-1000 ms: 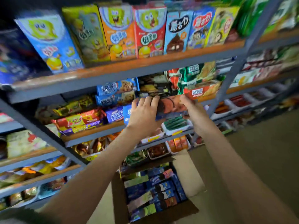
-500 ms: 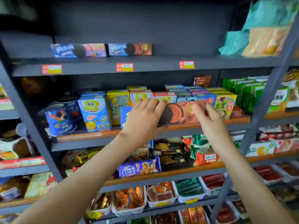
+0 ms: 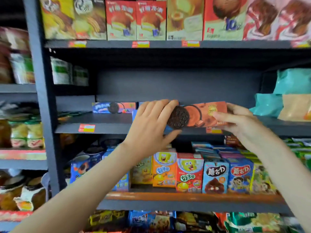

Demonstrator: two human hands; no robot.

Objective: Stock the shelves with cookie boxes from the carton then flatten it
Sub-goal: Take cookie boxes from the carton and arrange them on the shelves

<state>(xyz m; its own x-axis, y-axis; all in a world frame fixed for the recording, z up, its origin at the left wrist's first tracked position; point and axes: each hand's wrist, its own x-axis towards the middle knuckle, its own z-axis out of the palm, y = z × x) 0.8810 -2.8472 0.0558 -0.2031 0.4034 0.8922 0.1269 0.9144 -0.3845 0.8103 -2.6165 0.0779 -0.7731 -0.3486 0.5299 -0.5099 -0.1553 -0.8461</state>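
as two hands [image 3: 148, 130] [image 3: 244, 125] grip one cookie box [image 3: 207, 115], one shelved box [image 3: 107, 107] rests.

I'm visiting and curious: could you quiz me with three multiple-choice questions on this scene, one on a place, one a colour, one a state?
1. Where is the held cookie box?
A. In front of the middle grey shelf
B. In a floor carton
C. On the top shelf
2. Its main colour?
A. Green
B. Orange
C. White
3. How is it held?
A. By one hand
B. Not at all
C. By both hands
Answers: 1 A, it is level with that shelf's front edge; 2 B, orange surrounds the dark cookie picture; 3 C, the left hand grips its left end, the right hand its right end.
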